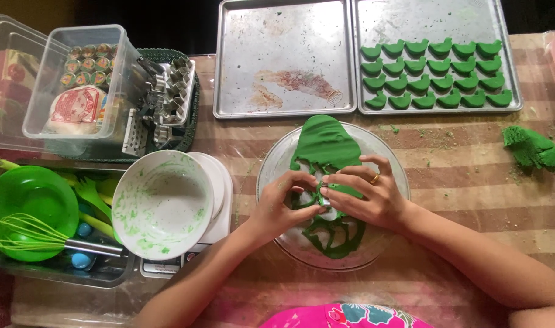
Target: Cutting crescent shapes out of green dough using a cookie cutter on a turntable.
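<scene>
Head view: at frame centre the left hand (pixel 285 197) and right hand (pixel 365 195) meet, fingers curled together around a small metal cutter (pixel 324 197) pressed into the rolled green dough (pixel 326 149) on a clear glass plate (pixel 271 167). The lower part of the sheet is already riddled with cut-outs; the upper part is whole. At upper right, a baking tray (pixel 423 21) holds four rows of green shapes (pixel 432 76), its top bare. The neighbouring tray (pixel 283 58) holds none.
</scene>
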